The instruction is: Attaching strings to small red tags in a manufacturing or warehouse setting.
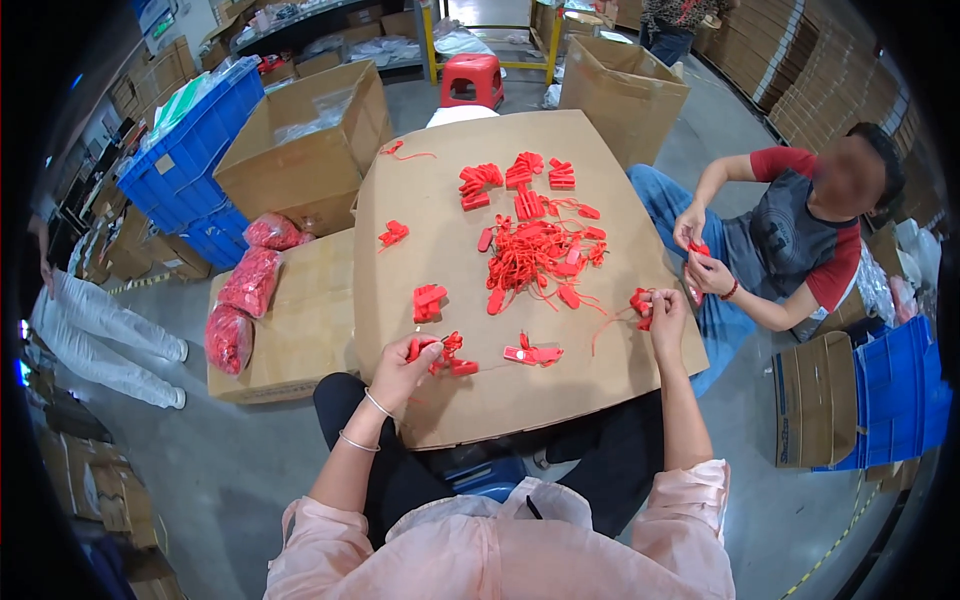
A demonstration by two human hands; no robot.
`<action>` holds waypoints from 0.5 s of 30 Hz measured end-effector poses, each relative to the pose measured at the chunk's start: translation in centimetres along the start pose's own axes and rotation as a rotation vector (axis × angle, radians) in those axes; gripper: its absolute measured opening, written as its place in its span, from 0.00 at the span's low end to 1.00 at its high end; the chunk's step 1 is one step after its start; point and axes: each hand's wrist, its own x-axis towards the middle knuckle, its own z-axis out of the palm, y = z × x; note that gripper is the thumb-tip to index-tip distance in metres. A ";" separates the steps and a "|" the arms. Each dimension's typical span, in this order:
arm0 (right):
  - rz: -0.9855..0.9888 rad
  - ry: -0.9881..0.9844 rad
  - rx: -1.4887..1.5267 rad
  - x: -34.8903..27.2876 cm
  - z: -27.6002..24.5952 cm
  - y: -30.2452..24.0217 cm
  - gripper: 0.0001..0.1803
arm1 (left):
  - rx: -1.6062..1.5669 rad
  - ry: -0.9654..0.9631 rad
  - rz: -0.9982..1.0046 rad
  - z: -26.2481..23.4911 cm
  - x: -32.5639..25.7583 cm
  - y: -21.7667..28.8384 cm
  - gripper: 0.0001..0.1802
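Note:
My left hand (400,370) is closed on a small red piece at the near left of the cardboard tabletop (430,180). Beside its fingertips lie a few red pieces with cords (453,352). At the right edge, my right hand (668,320) pinches a bunch of red corded pieces (640,303), and a thin red cord trails from it onto the board. Between my hands rests a small group of red pieces (533,354), one showing a whitish face. A tangled heap of red cords and small flat pieces (530,250) fills the middle. What exactly the pieces are is too small to tell.
Stacked red blocks (480,180) stand beyond the heap. A co-worker (775,230) sits at the right, handling a red piece. Bags of red parts (250,280) lie on a carton at the left. Open cartons (310,135) and blue crates (185,150) surround the table.

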 end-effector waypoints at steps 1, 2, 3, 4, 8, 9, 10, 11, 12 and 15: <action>-0.044 0.002 -0.209 -0.1 0.0 0.5 0.06 | 0.001 0.010 0.000 -0.1 0.0 -0.1 0.08; -0.090 0.004 -0.416 -0.3 0.0 1.1 0.08 | -0.030 -0.004 -0.017 -0.1 0.0 -0.2 0.08; -0.092 -0.020 -0.401 -0.9 1.1 0.9 0.08 | -0.054 0.000 -0.035 -0.5 -0.3 -0.2 0.08; -0.452 0.054 -0.787 -2.0 2.2 0.2 0.11 | -0.043 0.034 -0.039 -0.9 -0.6 -0.1 0.08; -0.500 -0.303 -0.757 -7.5 8.9 0.6 0.18 | 0.024 0.067 -0.025 -1.3 -0.5 -0.4 0.10; -0.304 -0.487 -0.575 -9.4 11.2 0.5 0.19 | 0.012 0.052 -0.031 -1.4 -0.5 -0.4 0.10; -0.304 -0.573 -0.527 -11.5 13.5 0.3 0.21 | 0.002 0.038 -0.036 -1.4 -0.5 -0.2 0.10; -0.301 -0.649 -0.486 -13.2 15.7 -0.2 0.22 | -0.008 0.025 -0.045 -1.0 -0.4 0.4 0.10; -0.139 -0.732 -0.418 -14.7 17.8 -1.5 0.24 | -0.002 0.045 -0.040 -1.1 -0.6 0.5 0.10; -0.137 -0.731 -0.481 -16.4 21.0 -1.5 0.21 | -0.067 -0.021 -0.030 -0.6 -0.9 0.5 0.11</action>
